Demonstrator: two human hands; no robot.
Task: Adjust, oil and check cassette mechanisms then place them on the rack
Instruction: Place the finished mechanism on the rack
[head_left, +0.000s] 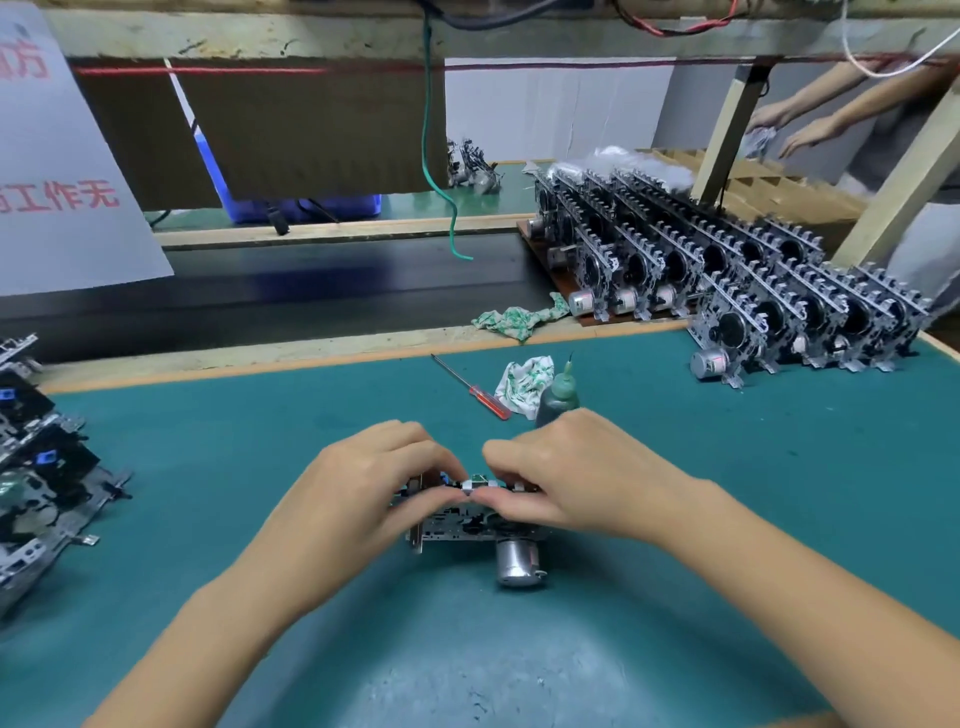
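A: Nearest us, both bare forearms reach in over the teal-matted counter. What has the grip got?

B: The left hand and right hand meet over one grey metal cassette mechanism with a silver cylindrical motor. Fingers of both are curled, thumbs and fingertips pinching small parts along its top edge. It stands on the counter between them, motor toward us.

A: So which step?

B: I'd judge adjusting or checking by hand; neither tool is held. The dark green oil bottle with a thin nozzle stands just behind the right hand, beside a crumpled white-and-green cloth. The red-handled slim screwdriver lies near it.

A: And next?

B: Probably one hand lets go to fetch the bottle or screwdriver while the other steadies the piece. Finished ones stand in rows of grey mechanisms far right; placing there calls for a long reach. More unfinished-looking grey units are stacked at the left edge
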